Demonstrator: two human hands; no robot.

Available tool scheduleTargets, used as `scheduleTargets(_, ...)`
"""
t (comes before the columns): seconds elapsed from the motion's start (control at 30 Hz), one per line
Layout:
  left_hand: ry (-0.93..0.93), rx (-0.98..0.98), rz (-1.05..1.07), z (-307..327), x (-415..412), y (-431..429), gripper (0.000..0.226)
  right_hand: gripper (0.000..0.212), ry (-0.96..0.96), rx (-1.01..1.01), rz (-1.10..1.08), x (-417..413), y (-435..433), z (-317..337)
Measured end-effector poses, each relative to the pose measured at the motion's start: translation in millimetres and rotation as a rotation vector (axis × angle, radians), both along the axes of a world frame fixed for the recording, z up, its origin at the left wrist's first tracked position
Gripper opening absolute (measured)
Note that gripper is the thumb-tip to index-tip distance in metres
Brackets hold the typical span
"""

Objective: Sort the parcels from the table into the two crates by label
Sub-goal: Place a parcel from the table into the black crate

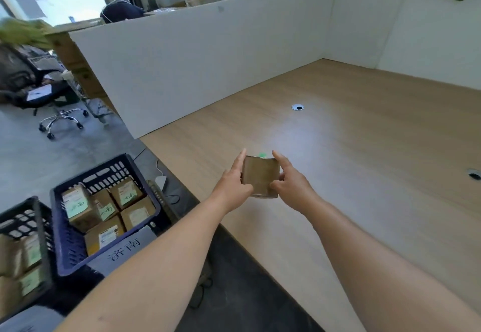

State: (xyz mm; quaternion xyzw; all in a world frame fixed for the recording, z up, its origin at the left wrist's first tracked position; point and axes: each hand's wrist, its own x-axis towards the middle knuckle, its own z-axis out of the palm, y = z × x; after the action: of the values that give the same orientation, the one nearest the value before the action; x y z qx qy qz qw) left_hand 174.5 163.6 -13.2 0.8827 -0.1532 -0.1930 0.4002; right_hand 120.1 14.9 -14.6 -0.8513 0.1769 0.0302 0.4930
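Above the table [338, 162], the left hand [234, 188] and right hand [291, 186] are gripping a parcel [260, 175] between them. Both crates [104, 214] are lying to the left, nearer the left hand.

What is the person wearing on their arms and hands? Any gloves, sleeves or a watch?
Nothing at all. The left hand and right hand have no gloves and no rings that show. The left arm and right arm are bare right to the picture's edge: no sleeves, no watch, no bracelet.
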Motion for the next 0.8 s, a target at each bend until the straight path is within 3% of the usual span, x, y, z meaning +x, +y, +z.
scheduleTargets(0.43, 0.015, -0.093, 0.229, -11.3, 36.9, 135.6, 0.048, 0.053, 0.013, -0.028, 0.210, 57.8, 135.1, 2.4)
scheduleTargets(0.57, -0.005, -0.107, 0.349, -11.8, 50.4, 192.3, 0.028, 0.034, 0.016, -0.071, 0.226, 81.1, 197.1, 7.7)
scheduleTargets(0.67, -0.007, -0.124, 0.445, -14.1, 60.1, 240.5, 0.022, 0.022, 0.010, -0.122, 0.283, 98.0, 248.1, 5.3)
scheduleTargets(0.8, -0.012, -0.123, 0.534, -22.4, 72.8, 308.0, 0.021, 0.023, -0.005, -0.117, 0.308, 119.3, 312.1, -2.1)
